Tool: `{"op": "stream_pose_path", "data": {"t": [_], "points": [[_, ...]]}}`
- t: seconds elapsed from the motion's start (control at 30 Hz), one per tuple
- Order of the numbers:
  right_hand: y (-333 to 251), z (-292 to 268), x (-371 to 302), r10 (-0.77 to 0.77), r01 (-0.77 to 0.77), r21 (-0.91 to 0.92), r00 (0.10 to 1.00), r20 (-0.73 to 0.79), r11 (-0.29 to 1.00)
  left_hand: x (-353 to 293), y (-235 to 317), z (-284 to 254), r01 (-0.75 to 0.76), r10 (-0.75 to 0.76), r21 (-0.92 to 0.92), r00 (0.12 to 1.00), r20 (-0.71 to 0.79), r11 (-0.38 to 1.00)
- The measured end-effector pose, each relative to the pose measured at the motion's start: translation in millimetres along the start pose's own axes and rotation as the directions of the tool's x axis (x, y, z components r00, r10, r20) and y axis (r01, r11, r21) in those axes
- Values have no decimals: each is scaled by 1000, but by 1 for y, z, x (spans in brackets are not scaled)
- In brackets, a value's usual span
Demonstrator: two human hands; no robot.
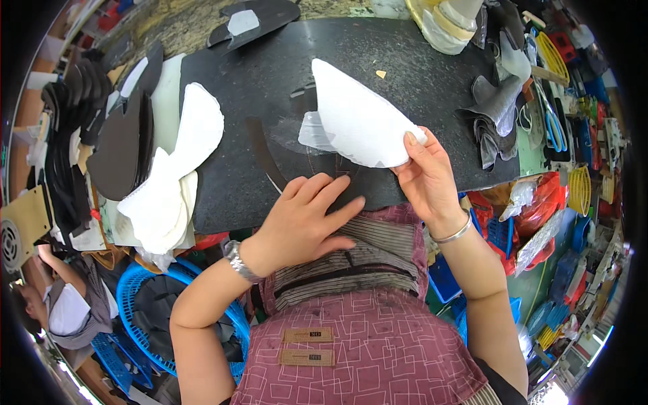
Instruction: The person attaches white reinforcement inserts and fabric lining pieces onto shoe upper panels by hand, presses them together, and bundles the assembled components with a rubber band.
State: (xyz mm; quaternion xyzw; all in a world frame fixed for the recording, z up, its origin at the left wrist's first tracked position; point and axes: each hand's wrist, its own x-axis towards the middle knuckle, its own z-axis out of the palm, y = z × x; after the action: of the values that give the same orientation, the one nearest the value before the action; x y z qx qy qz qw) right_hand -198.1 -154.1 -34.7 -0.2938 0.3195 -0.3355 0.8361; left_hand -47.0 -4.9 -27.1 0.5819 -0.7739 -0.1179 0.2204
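Two hands: right hand [426, 175] pinching one white piece [358, 118] by its near right end; left hand [304, 214] free, fingers spread. Piece lies left of right hand, beyond left — over one black mat [236, 74]. Leftward: white stack [155, 202], count unclear.

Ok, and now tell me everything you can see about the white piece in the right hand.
The white piece is thin and flat, matte, perhaps felt or padding. It narrows to a blunt tip at the upper left and broadens to a curved lower edge with small greyish marks. The right hand grips its lower right end, holding it over the black tabletop. Its left edge overlaps a translucent scrap in view; whether they touch isn't clear.
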Motion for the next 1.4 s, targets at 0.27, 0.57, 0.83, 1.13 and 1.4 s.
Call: {"op": "stream_pose_path", "data": {"t": [0.27, 0.57, 0.83, 1.13, 1.4], "points": [[-26, 5, -18, 92, -5, -399, 976, 198, 917, -7, -4, -37, 7, -698, -1000, 716, -5, 15], [-10, 9, -3, 142, -37, -832, 989, 50, 553, 4, -22, -22, 555, -784, -627, 602, -151, 547], [-7, 5, -5, 65, -15, -896, 998, 16, 444, 8, -19, -16, 635, -609, 7, 744, -273, 772], [-57, -23, -1, -429, 276, -870, 783, 451, -409, -14, 5, 0, 171, -213, 259, 967, 142, 951], [-152, -210, 20, -442, 282, -826, 736, 513, -488, -7, 10, 17, 135, -131, 83, 990, -52, 987]]}}
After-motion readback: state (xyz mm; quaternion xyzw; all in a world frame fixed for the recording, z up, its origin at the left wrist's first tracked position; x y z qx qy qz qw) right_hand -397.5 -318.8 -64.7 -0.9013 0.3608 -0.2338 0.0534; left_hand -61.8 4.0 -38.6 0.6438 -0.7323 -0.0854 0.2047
